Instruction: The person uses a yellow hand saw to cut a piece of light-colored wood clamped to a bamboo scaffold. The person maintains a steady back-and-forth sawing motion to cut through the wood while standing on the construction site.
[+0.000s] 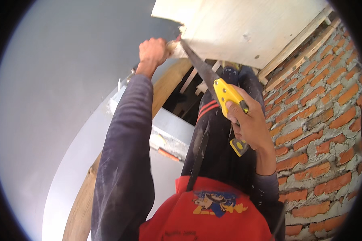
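Observation:
My right hand [249, 116] is wrapped round the yellow handle of a hand saw [201, 66]. The blade slants up and to the left, its tip at the notched corner of a pale plywood sheet [245, 28]. Left of the tip, my left hand [153, 52] is closed on a narrow piece of the plywood [173, 47] at that corner. Whether this piece is still joined to the sheet, I cannot tell.
A red brick wall [313, 152] with rough mortar rises on the right. Long wooden battens [297, 44] run along the sheet's right edge. A round wooden pole [165, 86] passes beneath my left arm. The grey wall [68, 80] fills the left side.

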`<control>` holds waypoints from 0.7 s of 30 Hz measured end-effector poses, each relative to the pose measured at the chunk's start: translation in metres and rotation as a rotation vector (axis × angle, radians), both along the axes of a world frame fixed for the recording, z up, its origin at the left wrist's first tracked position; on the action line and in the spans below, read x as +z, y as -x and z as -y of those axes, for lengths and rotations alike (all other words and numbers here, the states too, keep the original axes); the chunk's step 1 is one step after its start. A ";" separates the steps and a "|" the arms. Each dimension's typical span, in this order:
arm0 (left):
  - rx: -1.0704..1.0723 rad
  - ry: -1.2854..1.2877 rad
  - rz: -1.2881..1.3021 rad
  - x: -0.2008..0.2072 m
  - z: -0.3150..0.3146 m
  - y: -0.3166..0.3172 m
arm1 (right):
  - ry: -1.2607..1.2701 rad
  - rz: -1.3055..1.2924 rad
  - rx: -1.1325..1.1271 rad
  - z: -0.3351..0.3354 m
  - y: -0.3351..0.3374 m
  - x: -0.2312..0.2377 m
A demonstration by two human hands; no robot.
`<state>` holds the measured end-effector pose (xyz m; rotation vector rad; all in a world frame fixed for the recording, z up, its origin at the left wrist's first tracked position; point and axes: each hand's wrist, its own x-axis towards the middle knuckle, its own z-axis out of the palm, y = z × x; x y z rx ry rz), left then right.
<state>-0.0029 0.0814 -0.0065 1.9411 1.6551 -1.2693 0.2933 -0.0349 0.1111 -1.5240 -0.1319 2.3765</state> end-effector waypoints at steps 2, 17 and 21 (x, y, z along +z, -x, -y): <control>0.013 0.027 -0.021 0.004 0.004 0.004 | 0.014 -0.023 0.048 -0.007 -0.009 -0.002; 0.003 0.045 -0.012 0.021 0.004 -0.014 | -0.018 0.044 -0.006 0.000 0.012 0.002; 0.147 0.069 0.027 0.020 -0.001 -0.015 | -0.038 0.134 0.107 0.021 -0.025 0.037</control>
